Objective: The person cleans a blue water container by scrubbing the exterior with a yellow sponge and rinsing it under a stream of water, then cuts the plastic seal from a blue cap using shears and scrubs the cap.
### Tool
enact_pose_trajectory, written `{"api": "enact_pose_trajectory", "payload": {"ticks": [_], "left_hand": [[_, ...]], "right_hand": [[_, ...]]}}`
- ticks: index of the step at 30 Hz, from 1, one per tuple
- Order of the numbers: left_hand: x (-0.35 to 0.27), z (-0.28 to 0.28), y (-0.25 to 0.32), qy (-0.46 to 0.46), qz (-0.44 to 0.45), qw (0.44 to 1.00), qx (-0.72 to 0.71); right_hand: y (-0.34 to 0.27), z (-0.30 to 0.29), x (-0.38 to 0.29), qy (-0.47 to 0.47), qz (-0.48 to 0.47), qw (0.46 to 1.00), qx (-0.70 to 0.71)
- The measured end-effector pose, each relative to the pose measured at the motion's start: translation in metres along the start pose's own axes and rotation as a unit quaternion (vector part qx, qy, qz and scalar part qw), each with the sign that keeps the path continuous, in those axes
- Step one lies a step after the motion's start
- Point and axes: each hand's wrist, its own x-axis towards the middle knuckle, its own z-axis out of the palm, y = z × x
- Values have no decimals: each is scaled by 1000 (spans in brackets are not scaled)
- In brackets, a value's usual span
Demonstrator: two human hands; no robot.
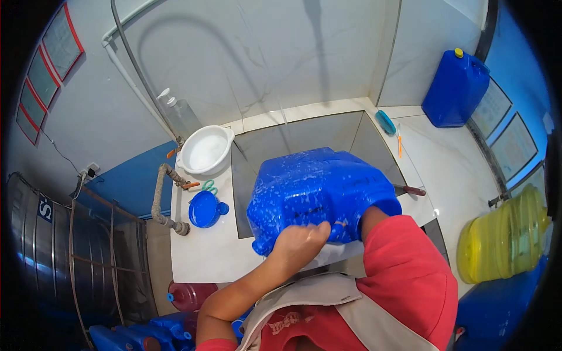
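Observation:
A blue plastic water container (303,193) with wet, foamy spots lies on its side over the sink basin (355,136) in front of me. My left hand (300,245) is closed at its near side, beside a small blue part there. The fingers are curled and slightly blurred, and whether they grip that part does not show. My right forearm (372,219) goes into the container's wide opening at the right, so my right hand is hidden inside. Left of the basin, a blue round cap (204,209) with a small spout lies on the white counter (210,259).
A white plastic basin (205,150), a pump bottle (180,115) and pipes with orange-handled valves (191,185) are at the left. A teal brush (385,122), a red-handled tool (414,190), a blue jerrycan (456,90) and a yellow container (502,237) are at the right.

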Motion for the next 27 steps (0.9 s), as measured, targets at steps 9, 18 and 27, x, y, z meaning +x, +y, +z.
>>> {"api": "enact_pose_trajectory", "payload": {"ticks": [9,18,27], "left_hand": [[58,41,-35,-116,-118,986,30],[64,61,-50,-140,-111,983,38],[40,58,-41,-102,-110,988,33]], "right_hand": [[48,-10,-26,-250,60,933,-251],[19,-29,-72,-412,196,844,-284],[54,25,-66,-181,222,603,745]]}}
